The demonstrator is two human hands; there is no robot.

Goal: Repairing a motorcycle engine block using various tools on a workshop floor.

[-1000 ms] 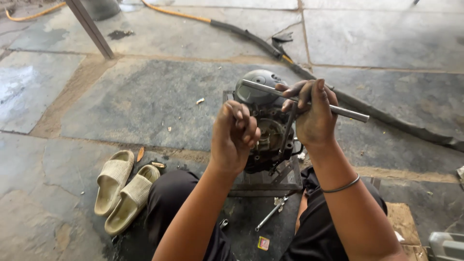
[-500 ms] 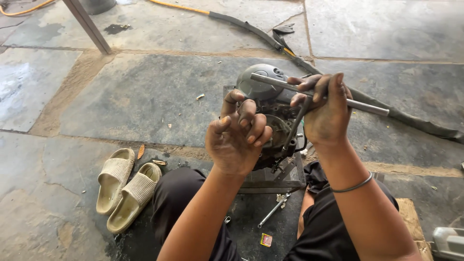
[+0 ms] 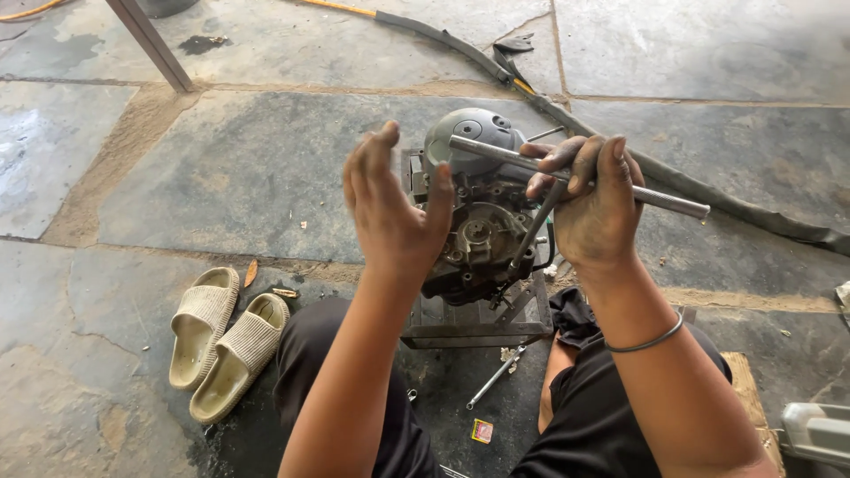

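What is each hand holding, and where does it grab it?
The right hand grips a T-handle wrench around the middle of its crossbar, where the shaft meets it. The left hand is open and holds nothing, raised beside the engine.

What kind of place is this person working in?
Probably an informal repair workshop, maybe open-air. A greasy engine sits on a metal stand on a stone-slab floor, the right hand grips a T-handle wrench, and a hose trails behind.

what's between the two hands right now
In the head view, the engine on its metal stand sits between the open left hand and the right hand gripping the T-handle wrench.
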